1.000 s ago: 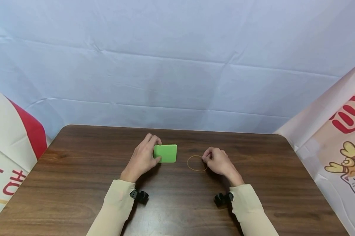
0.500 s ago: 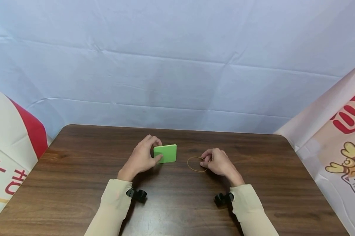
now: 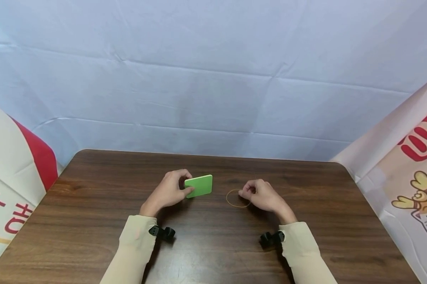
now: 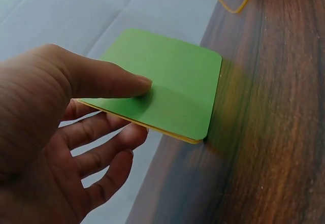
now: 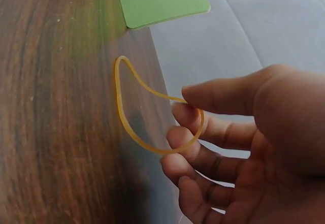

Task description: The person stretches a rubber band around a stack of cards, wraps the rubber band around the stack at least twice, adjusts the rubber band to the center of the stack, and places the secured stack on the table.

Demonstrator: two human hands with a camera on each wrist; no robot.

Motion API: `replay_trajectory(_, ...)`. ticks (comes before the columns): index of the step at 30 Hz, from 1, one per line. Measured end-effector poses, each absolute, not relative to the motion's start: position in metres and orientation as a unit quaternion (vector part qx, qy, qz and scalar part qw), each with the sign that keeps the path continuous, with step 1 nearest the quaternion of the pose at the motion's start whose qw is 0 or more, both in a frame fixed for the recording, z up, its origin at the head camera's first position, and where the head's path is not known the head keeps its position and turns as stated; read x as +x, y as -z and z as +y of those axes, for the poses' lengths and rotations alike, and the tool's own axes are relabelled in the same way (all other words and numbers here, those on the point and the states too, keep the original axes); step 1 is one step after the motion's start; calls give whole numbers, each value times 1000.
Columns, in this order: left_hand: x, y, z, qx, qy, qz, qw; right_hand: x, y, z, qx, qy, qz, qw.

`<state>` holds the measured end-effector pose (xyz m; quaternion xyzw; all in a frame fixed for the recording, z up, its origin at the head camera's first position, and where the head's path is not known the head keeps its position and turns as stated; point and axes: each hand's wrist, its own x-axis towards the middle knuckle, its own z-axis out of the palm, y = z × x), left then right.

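A thin stack of green cards with rounded corners [image 3: 201,186] is pinched by its left end in my left hand [image 3: 168,191]. In the left wrist view the thumb lies flat across the green top of the cards [image 4: 172,76], with the fingers underneath and a yellowish layer along the lower edge. My right hand [image 3: 265,195] pinches a yellow rubber band [image 3: 230,202] between thumb and index finger. The right wrist view shows that rubber band [image 5: 121,109] hanging as a loose loop beside the fingers, apart from the cards.
Both hands are over a dark brown wooden table [image 3: 213,244]. A pale cloth backdrop [image 3: 213,79] rises behind its far edge, and printed banners hang at the left [image 3: 18,169] and right [image 3: 409,177]. Each wrist wears a small black camera.
The left hand has tilted the green cards up from the table, their left end now turned nearer. The right hand keeps its pinch on the rubber band and has shifted only slightly.
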<state>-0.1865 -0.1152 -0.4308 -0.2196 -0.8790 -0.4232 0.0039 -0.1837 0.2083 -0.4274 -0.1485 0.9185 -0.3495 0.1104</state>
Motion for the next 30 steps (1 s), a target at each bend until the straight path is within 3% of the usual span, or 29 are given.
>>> replay_trajectory(7, -188, 433, -116, -206, 435, -877, -15, -184, 424, 209, -198, 370, 897, 138)
replay_trajectory(14, -189, 435, -115, -208, 444, -872, -23, -184, 421, 207, -189, 431, 872, 133)
replay_trajectory(25, -186, 421, -116, -182, 518, -836, 19, -185, 412, 207, -124, 587, 798, 59)
replay_trajectory(30, -186, 413, -115, -159, 564, -809, 44, -183, 404, 210, -146, 658, 738, 30)
